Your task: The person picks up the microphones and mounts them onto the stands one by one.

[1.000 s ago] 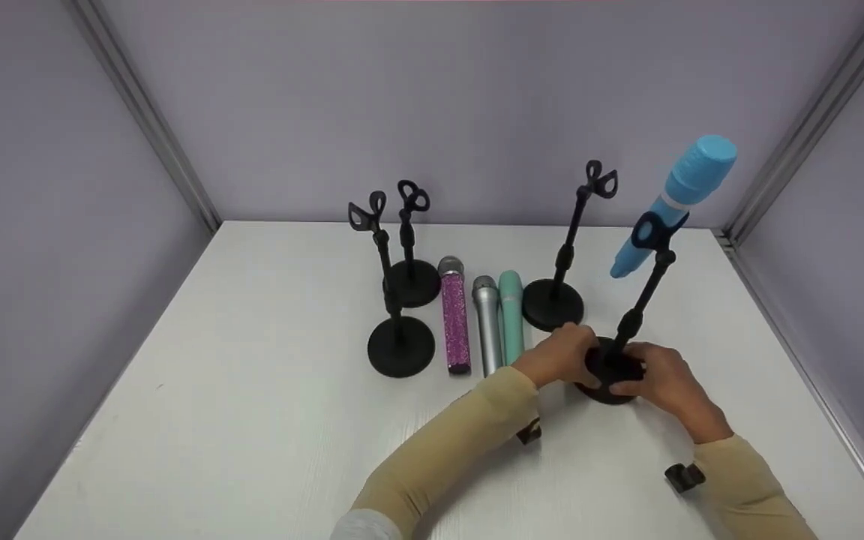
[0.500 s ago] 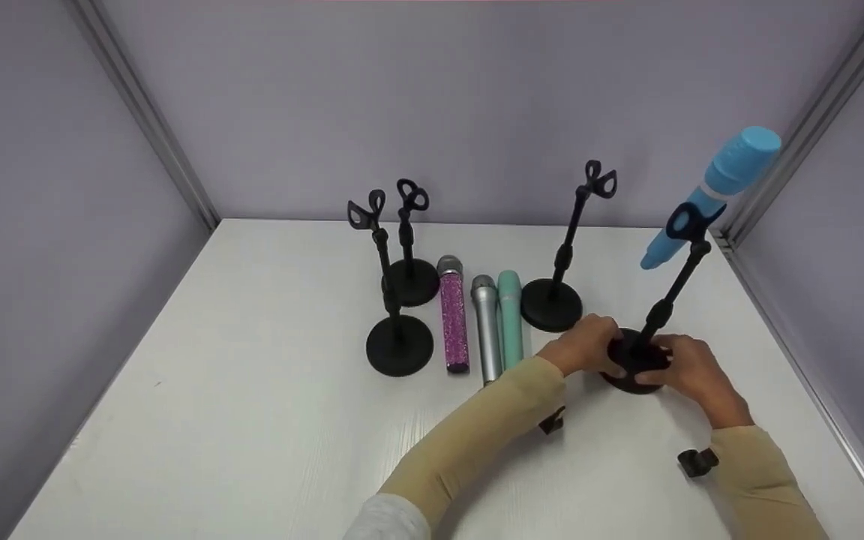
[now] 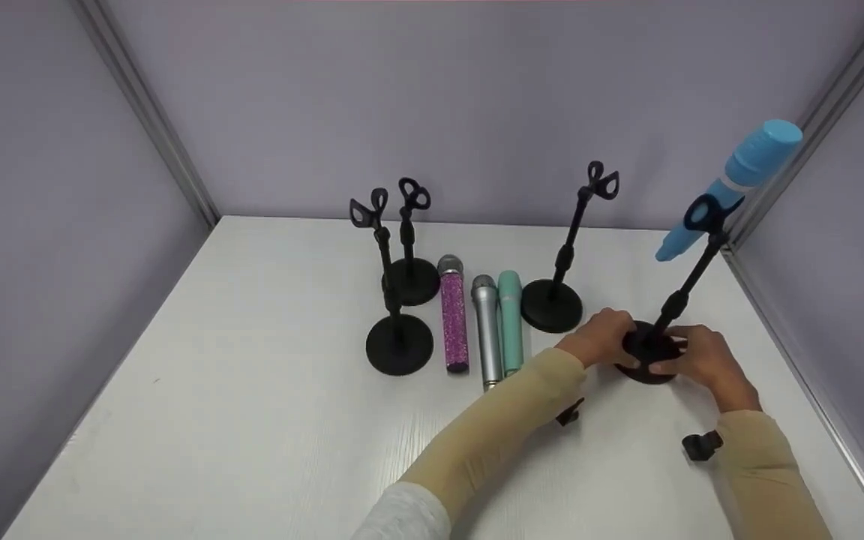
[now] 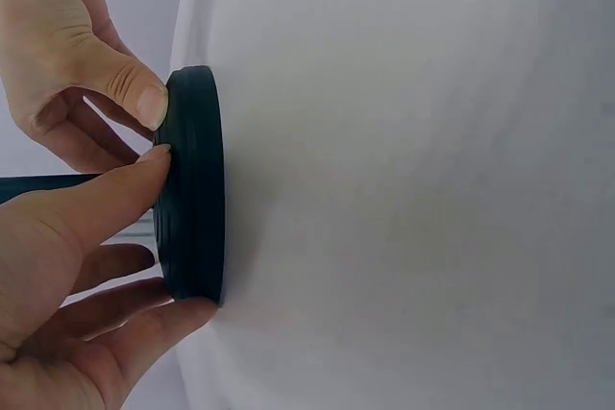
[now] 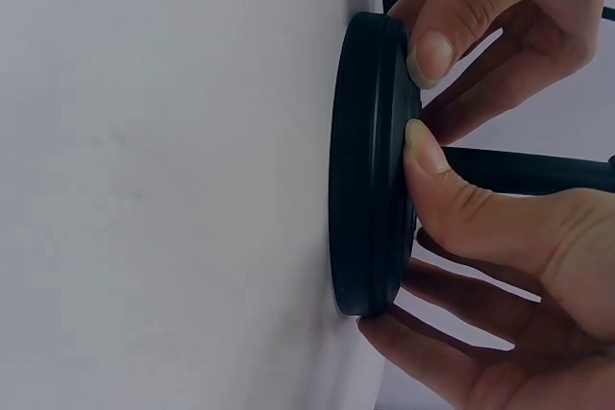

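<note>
A black microphone stand [image 3: 678, 304] at the right of the table carries a light blue microphone [image 3: 762, 154], tilted in its clip. My left hand [image 3: 603, 337] grips the left side of the stand's round base, and my right hand [image 3: 708, 361] grips the right side. In the left wrist view both thumbs press on top of the base [image 4: 197, 189], with fingers around its rim. The right wrist view shows the base [image 5: 368, 170] standing on or just over the white surface; which, I cannot tell.
Two empty-clipped black stands [image 3: 400, 345] [image 3: 411, 282] stand left of centre, and another stand [image 3: 552, 306] is behind my left hand. Between them lie a glittery purple microphone [image 3: 454, 322], a silver microphone [image 3: 487, 330] and a mint-green microphone [image 3: 511, 319]. Grey walls [image 3: 432, 105] enclose the table.
Both hands have slid the stand with the blue microphone to the right and slightly toward the back. The other stands and the lying microphones have stayed put.
</note>
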A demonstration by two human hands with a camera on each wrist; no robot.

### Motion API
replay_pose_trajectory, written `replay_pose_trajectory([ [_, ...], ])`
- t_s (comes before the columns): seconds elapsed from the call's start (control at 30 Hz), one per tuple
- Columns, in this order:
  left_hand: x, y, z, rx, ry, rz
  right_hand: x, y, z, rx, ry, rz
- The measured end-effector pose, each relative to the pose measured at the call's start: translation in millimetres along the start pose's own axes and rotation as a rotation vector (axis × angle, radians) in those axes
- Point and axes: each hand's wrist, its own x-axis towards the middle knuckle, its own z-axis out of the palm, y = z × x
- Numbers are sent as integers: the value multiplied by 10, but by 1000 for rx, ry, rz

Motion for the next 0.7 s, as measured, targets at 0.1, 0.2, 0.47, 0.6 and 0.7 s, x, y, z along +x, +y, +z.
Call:
replay_pose_trajectory([
  [0.1, 50, 19, 6, -20, 4, -5, 39, 36, -48, -5, 2, 10],
  [0.2, 92, 25, 4, -25, 11, -7, 90, 65, -88, -6, 1, 20],
  [0.47, 167, 47, -20, -22, 2, -51, 223, 81, -153, 3, -24, 25],
  [0.6, 199, 67, -9, -40, 4, -66, 238, 83, -171, 0, -26, 23],
  [0.7, 204, 78, 12, -34, -3, -53, 217, 107, -182, 1, -37, 21],
])
